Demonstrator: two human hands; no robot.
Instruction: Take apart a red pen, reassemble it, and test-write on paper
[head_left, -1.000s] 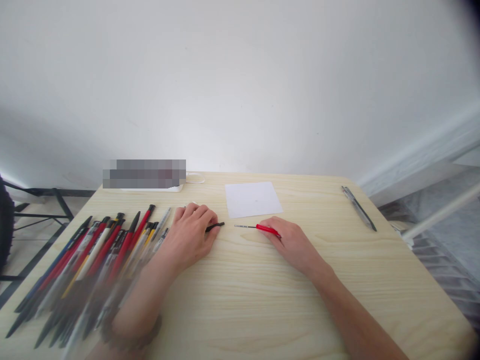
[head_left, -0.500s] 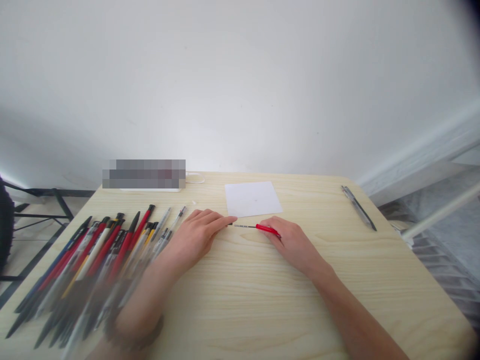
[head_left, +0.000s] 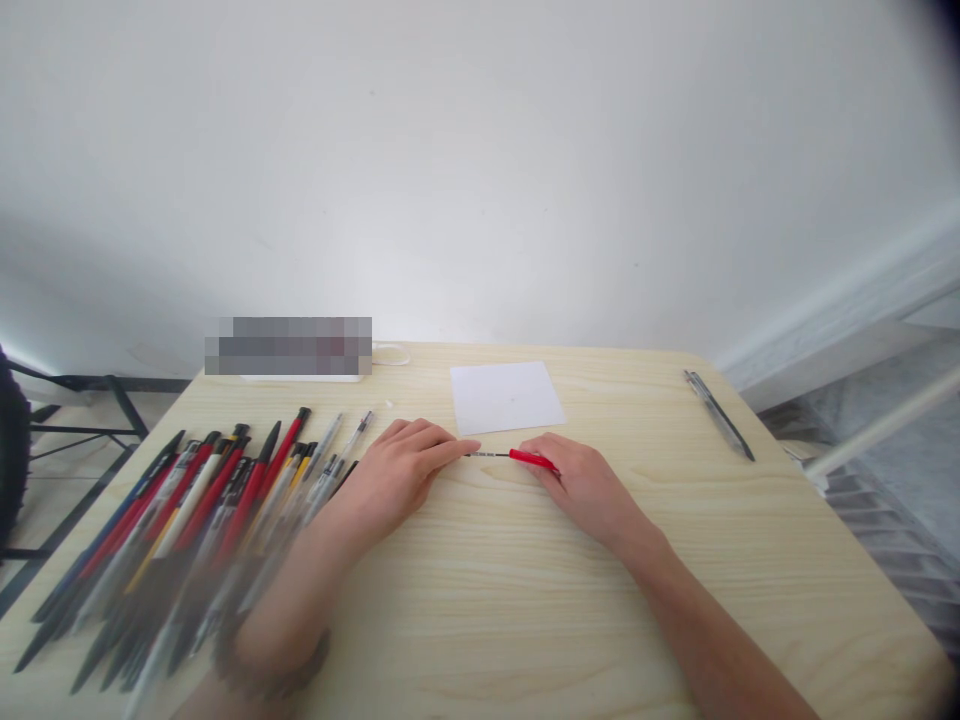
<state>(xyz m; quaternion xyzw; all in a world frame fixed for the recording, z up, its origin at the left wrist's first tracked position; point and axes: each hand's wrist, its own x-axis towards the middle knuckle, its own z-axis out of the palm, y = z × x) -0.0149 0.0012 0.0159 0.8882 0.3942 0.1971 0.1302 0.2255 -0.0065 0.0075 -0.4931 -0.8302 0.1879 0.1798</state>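
A red pen [head_left: 532,459] lies on the wooden table [head_left: 525,620], with a thin grey-and-black shaft [head_left: 491,455] sticking out to the left. My right hand [head_left: 581,485] is closed on the red barrel. My left hand [head_left: 401,470] reaches in from the left, its fingers pressed together at the shaft's free end. The small black part seen earlier is hidden under those fingers.
Several pens, red, black, clear and yellow, lie fanned out in a pile [head_left: 187,510] at the left. A white sheet of paper [head_left: 506,397] lies just behind the hands. Two dark pens [head_left: 718,414] rest near the right edge. A white block [head_left: 300,375] sits at the back left.
My left hand, which held a small black part apart from the pen, has moved right until its fingertips cover the end of the shaft. My right hand has stayed in place.
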